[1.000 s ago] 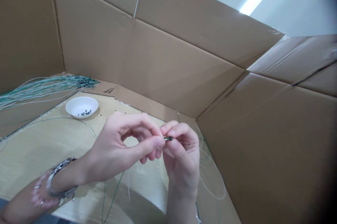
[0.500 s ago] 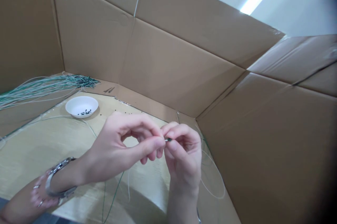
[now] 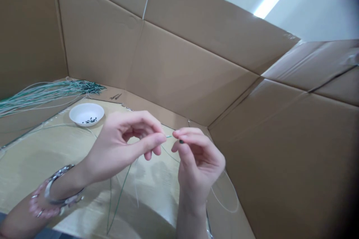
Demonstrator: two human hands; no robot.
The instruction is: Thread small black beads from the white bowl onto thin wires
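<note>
Black beads [image 3: 91,120] are held in a round white bowl [image 3: 86,109], green wire [image 3: 169,136] pinched in left hand [image 3: 119,149], black bead [image 3: 181,141] in right hand [image 3: 200,158].

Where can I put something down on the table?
There's bare table at the left, between the pale wire behind and the left hand, and a smaller patch between the dangling white wire and the right hand. The far left is crowded, with a wire bundle and a bowl holding little dark pieces.

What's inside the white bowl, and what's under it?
Inside the white bowl, small black bead-like pieces lie loosely grouped toward the near side. Underneath can't be seen: the bowl covers that patch of tabletop.
</note>
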